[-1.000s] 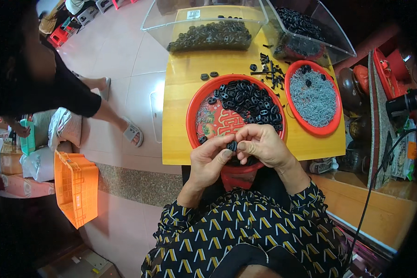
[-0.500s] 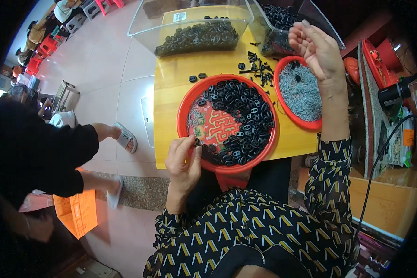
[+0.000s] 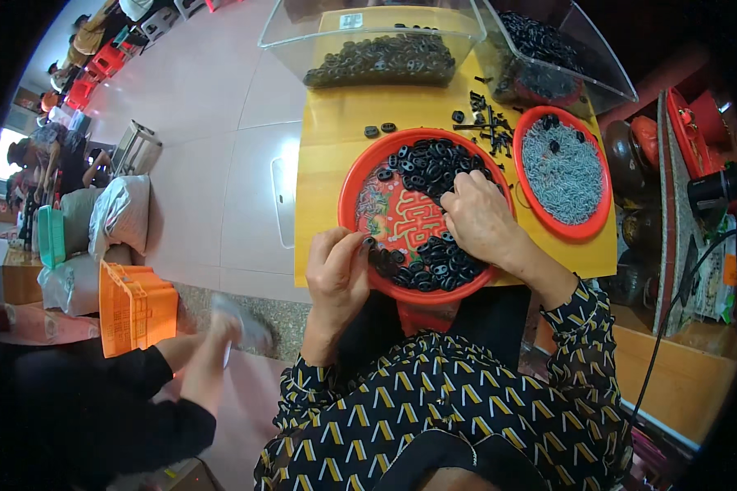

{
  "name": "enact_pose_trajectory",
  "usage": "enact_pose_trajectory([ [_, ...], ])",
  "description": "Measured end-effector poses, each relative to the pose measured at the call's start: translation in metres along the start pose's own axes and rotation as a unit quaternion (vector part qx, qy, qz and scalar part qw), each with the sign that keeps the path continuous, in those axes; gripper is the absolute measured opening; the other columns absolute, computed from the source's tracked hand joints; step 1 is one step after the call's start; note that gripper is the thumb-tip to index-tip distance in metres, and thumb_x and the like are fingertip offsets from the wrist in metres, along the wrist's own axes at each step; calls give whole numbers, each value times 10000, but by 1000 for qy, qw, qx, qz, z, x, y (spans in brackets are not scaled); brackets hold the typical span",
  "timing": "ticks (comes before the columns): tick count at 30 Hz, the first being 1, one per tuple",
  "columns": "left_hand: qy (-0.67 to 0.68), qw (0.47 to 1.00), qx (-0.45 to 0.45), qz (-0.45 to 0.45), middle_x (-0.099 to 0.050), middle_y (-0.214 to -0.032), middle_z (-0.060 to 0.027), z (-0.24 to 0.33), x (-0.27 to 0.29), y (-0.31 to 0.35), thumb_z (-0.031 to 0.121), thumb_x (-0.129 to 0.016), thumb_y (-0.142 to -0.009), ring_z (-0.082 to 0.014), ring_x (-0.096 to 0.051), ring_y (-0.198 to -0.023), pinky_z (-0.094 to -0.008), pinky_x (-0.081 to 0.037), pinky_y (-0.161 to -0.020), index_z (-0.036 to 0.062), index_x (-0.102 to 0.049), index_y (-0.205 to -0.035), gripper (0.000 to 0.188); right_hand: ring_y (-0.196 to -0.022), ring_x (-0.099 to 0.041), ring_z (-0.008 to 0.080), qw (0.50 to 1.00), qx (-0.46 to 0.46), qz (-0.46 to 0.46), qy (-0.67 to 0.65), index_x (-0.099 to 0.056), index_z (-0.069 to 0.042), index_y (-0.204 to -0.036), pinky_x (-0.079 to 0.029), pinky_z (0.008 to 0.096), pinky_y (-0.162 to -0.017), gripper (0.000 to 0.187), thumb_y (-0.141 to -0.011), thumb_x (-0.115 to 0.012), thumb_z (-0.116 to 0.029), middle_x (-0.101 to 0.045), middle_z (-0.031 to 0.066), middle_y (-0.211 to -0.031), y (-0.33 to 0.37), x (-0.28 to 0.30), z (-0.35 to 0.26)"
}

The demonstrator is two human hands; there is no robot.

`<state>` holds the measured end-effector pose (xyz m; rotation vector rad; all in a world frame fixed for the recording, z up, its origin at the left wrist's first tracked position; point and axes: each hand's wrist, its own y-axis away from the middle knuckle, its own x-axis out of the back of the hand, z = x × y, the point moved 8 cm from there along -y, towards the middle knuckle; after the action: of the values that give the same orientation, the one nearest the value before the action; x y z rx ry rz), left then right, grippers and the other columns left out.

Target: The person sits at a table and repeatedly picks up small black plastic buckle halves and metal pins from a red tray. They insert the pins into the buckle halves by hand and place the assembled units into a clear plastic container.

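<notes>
A round red tray (image 3: 350,186) with a patterned bottom holds many small black oval plastic pieces (image 3: 440,269), each with two holes. At its lower left rim, my left hand (image 3: 338,266) is closed, pinching one black two-hole piece (image 3: 369,243) between thumb and forefinger. My right hand (image 3: 479,214) reaches over the tray's right side, knuckles up. Its fingers are drawn together among the pieces, and what they pinch, if anything, is hidden. To the right, a red oval tray (image 3: 595,222) is full of small silver screws (image 3: 558,176), with a few black pieces on top.
Two clear plastic bins (image 3: 377,61) (image 3: 549,69) with black parts stand at the table's far side. Loose black screws (image 3: 490,124) and two black pieces (image 3: 380,129) lie on the yellow tabletop (image 3: 323,147). At left are an orange crate (image 3: 137,309) and a person's leg (image 3: 209,360).
My right hand has come down from beside the far right bin into the round tray. The left hand stays at the rim with its piece. The person at left has shifted nearer.
</notes>
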<state>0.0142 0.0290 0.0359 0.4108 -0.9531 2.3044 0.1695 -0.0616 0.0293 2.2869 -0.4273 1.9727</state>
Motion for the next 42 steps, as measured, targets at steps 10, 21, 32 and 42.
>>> enact_pose_trajectory([
  [10, -283, 937, -50, -196, -534, -713, -114, -3, -46, -28, 96, -601, -651, -270, -495, -710, -376, -385, -622, 38, -596, -662, 59, -791, -488, 271, 999, 14, -38, 22, -561, -35, -744, -391, 372, -679, 85, -681, -517, -70, -497, 117, -762, -3, -8, -4],
  [21, -280, 927, -57, -241, -539, -732, -106, -5, -68, -33, 90, -597, -602, -264, -497, -772, -369, -368, -654, 40, -577, -669, 85, -778, -487, 259, 998, 40, -31, 30, -543, -32, -736, -380, 363, -661, 81, -667, -532, -71, -501, 119, -758, -6, -15, -9],
  [32, -298, 924, -97, -219, -517, -701, -110, 1, -69, -29, 93, -586, -623, -266, -482, -738, -371, -341, -655, 43, -520, -713, 122, -810, -516, 261, 996, 39, -71, 47, -610, -24, -735, -404, 354, -679, 122, -639, -598, -97, -546, 131, -801, -7, -15, -5],
  [42, -22, 996, -11, -84, -534, -714, -125, -12, -38, -32, -49, -551, -642, -274, -504, -674, -369, -381, -635, 27, -566, -812, 187, -780, -506, 272, 995, 47, -79, 44, -553, -21, -721, -400, 364, -658, 85, -642, -537, -46, -520, 125, -769, -10, -15, -6],
])
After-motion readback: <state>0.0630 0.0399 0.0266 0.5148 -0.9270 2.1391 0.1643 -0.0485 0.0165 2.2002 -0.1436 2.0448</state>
